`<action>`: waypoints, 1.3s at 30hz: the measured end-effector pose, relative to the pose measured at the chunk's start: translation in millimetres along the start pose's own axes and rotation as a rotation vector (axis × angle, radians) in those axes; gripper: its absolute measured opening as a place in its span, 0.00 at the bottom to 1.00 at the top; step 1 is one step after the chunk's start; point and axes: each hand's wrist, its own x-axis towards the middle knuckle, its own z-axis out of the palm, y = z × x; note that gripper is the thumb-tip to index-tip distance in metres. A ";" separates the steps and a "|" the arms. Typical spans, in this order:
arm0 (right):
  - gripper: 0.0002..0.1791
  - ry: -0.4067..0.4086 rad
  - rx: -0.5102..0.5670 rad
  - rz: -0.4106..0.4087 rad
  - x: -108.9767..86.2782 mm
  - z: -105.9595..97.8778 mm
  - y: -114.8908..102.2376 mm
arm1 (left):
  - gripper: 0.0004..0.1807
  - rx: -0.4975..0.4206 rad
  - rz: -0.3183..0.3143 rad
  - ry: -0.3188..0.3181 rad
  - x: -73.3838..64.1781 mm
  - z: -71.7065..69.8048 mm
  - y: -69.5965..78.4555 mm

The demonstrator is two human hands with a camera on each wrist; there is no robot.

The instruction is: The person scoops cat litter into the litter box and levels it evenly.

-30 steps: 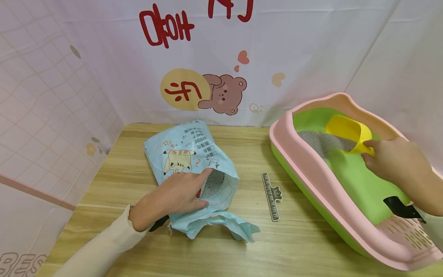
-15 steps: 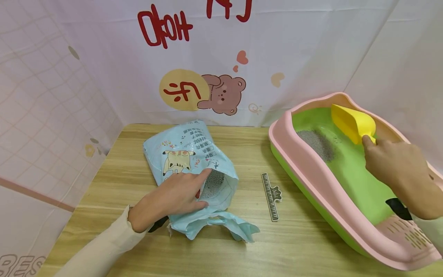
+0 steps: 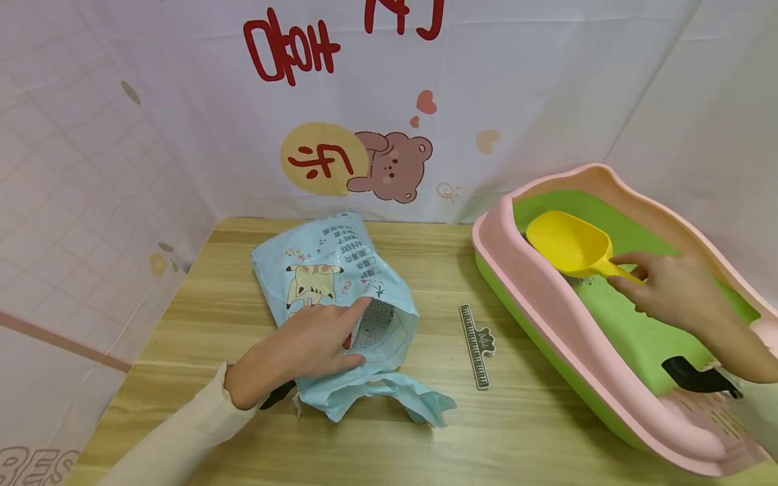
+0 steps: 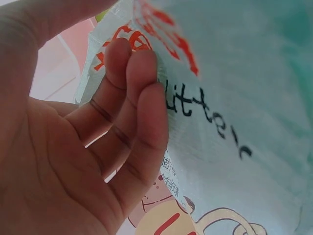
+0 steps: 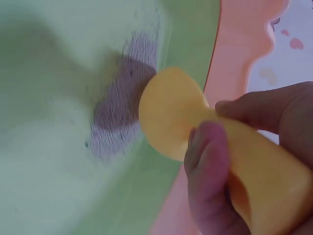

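the yellow scoop (image 3: pixel 565 244) hangs inside the litter tray (image 3: pixel 571 320), near the rim on the bag's side and above the gray litter heap (image 5: pixel 122 103), its hollow turned up and looking bare. the right grip (image 3: pixel 677 287) pinches it by the handle, close to the bowl. to handle it well, i would keep that pinch firm, carry the hollow level and leave room over the raised rim, so no stray grains drop on the wooden counter (image 3: pixel 516 418).

farther out, the blue litter bag (image 3: pixel 334 263) lies on its side, its mouth showing gray litter (image 3: pixel 375 324). the left grip (image 3: pixel 316 337) touches the bag beside that mouth with bent fingers; whether it pinches the film i cannot tell. a light touch should keep the opening wide. a bar clip (image 3: pixel 473 347) lies between bag and tray.

half a second ago the scoop was tipped up by the tray's far side; now it has swung over the heap and leveled out. bag and clip have stayed put.
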 end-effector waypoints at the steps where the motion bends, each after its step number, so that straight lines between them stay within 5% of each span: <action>1: 0.22 -0.041 0.059 0.025 -0.4 1.8 -1.1 | 0.44 -0.003 0.005 0.004 0.2 0.0 -0.3; 8: 0.26 -0.214 0.296 0.097 0.8 15.1 -9.9 | 0.44 -0.004 0.011 0.008 1.1 -0.5 -0.7; 29: 0.32 -0.170 0.288 0.235 -1.2 24.7 43.6 | 0.43 -0.003 0.000 -0.005 4.5 -3.3 2.4; 34: 0.33 -0.211 0.317 0.232 -1.4 29.1 36.0 | 0.43 -0.007 -0.006 -0.015 4.7 -2.4 2.1; 39: 0.28 -0.226 0.395 0.146 -3.2 34.2 14.7 | 0.43 -0.011 -0.006 -0.013 4.2 -2.0 2.2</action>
